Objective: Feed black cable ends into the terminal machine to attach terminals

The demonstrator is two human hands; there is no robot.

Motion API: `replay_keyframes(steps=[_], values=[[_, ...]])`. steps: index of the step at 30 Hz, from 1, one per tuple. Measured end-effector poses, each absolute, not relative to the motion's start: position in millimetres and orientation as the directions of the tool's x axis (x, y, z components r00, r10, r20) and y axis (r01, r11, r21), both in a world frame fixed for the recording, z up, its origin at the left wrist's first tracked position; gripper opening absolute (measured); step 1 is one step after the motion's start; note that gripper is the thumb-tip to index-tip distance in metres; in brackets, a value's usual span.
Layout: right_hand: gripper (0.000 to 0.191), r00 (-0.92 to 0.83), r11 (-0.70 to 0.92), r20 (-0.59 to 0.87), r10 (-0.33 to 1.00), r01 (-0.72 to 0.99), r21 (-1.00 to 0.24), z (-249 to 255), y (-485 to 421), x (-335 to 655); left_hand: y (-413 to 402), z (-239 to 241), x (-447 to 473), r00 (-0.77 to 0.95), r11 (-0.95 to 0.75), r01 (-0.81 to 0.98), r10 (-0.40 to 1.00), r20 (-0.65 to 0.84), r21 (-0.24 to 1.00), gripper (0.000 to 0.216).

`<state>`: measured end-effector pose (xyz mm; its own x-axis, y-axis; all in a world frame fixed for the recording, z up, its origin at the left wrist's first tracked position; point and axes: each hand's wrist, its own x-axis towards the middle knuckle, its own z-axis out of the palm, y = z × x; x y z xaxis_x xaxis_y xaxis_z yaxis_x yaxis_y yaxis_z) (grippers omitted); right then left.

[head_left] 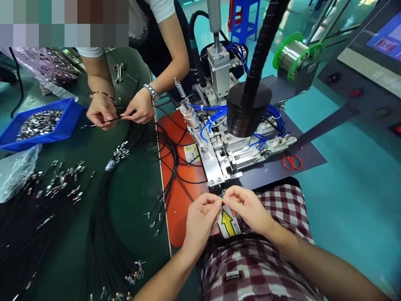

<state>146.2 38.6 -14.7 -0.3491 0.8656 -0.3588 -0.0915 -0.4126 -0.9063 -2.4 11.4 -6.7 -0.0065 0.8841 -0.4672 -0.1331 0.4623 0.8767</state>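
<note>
My left hand (203, 215) is closed in a pinch on a thin black cable, which comes in from the left across the orange board. At its fingertips, small coloured wire ends (222, 201) show. My right hand (247, 207) pinches those wire ends, its fingertips almost touching the left ones. Both hands are just in front of a metal bench machine (232, 154) with blue air hoses, above a yellow arrow label (229, 223). More loose black cables (171, 171) curve over the orange board (184, 209) beside my left hand.
Across the green table (147, 255), a co-worker's hands (122, 110) hold a black cable. Bundled cables (105, 217) and a blue bin (59, 129) of metal parts lie left. Red scissors (292, 161), a solder wire spool (297, 56) and a black flexible duct (249, 104) stand around the machine.
</note>
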Motion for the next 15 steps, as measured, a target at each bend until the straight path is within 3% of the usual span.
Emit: replay_keyframes(steps=[4,15], values=[[0.024,-0.275,-0.372,-0.357,0.892,0.0,-0.928,-14.8,39.6,148.1,13.4,-6.8,-3.6,-0.01,0.469,-0.177,0.878,-0.478,0.865,0.026],[0.022,-0.215,-0.111,-0.17,0.962,0.259,-0.959,-23.3,37.1,144.3,19.0,-0.6,6.0,-0.025,0.458,-0.161,0.884,-0.467,0.874,0.037]])
